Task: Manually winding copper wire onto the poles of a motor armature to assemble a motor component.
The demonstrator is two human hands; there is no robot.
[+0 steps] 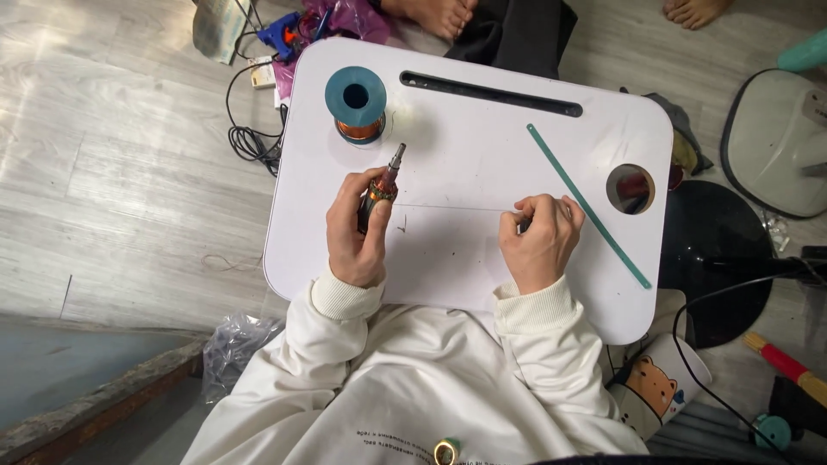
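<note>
Fingers of my left hand (355,239) wrapped around the motor armature (380,191) above the white lap table (448,267), right hand (538,241) pinching the thin wire (457,207) taut; I judge steady tension keeps 1 even winding

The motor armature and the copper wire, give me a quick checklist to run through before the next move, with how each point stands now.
1. Motor armature gripped in the left hand, shaft pointing away: ok.
2. Thin wire stretched straight from the armature to the right hand: ok.
3. Right hand's fingertips pinched on the wire end: ok.
4. Copper wire spool upright on the white lap table: ok.
5. Green strip lies beside the right hand, apart from the wire: ok.
6. Wire seated in an armature slot: cannot tell.
</note>
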